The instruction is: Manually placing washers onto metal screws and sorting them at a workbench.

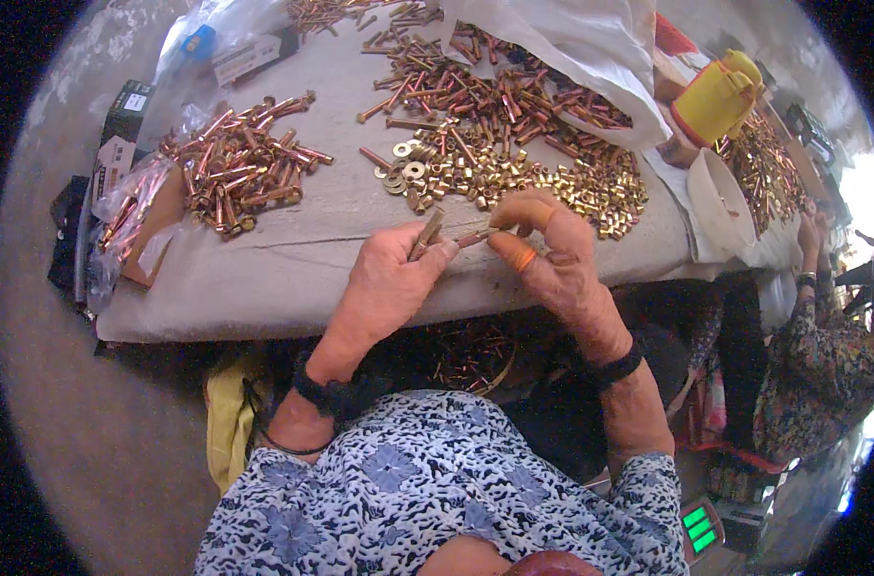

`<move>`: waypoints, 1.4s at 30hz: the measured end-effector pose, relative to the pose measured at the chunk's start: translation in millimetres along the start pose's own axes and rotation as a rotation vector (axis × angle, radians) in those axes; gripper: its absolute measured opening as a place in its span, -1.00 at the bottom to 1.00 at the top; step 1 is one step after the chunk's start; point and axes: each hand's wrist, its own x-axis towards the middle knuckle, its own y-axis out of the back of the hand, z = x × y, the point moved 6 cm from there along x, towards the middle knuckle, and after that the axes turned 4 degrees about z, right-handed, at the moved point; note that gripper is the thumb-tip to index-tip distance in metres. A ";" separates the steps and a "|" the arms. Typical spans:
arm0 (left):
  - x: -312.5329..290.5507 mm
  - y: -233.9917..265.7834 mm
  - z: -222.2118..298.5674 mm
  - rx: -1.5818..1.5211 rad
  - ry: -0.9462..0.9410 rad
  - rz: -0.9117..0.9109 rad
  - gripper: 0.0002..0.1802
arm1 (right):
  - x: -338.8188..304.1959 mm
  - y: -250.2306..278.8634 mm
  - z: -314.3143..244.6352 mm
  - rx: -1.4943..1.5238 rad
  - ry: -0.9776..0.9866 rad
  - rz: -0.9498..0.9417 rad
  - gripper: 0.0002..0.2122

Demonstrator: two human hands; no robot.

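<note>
My left hand (384, 283) is closed around a few copper-coloured bolts (425, 235) that stick up between thumb and fingers. My right hand (552, 259) pinches the end of one bolt (477, 235) that points toward the left hand; orange bands wrap two of its fingers. Both hands hover at the near edge of the cloth-covered table (293, 278). Just beyond the fingers lies a heap of small brass nuts (552, 182) with a few flat washers (403, 168).
A pile of assembled bolts (240, 168) lies at left, more loose bolts (475, 91) farther back beside a white plastic bag (571, 48). A yellow jug (715, 96) and white bowl (720, 206) stand right. Another person's hands (811, 240) work at the right edge.
</note>
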 end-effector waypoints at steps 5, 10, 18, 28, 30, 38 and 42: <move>-0.2 1.4 -2.8 0.030 0.011 0.006 -0.75 | -12.2 2.6 30.4 0.024 -0.369 -0.131 -0.83; 1.0 0.3 -2.8 0.007 -0.012 0.021 -0.75 | -3.2 -12.5 13.6 0.631 -0.462 0.127 -0.65; 2.3 21.0 -13.2 -0.308 0.198 0.227 -0.71 | -10.4 -16.9 17.0 0.785 -0.715 0.032 -0.61; 3.1 17.3 -4.0 -0.234 0.028 0.087 -0.71 | -10.6 -14.6 20.0 0.511 -0.633 0.083 -0.79; 3.0 14.3 -6.2 -0.242 0.035 0.054 -0.73 | -7.3 -19.2 15.2 0.466 -0.559 0.044 -0.81; 2.6 12.0 -6.3 -0.281 0.034 0.037 -0.80 | -5.9 -16.6 27.0 0.276 -0.604 0.018 -0.83; 4.0 10.1 -7.0 -0.206 0.022 0.036 -0.79 | 5.2 -18.7 6.0 0.140 -0.115 0.119 -0.83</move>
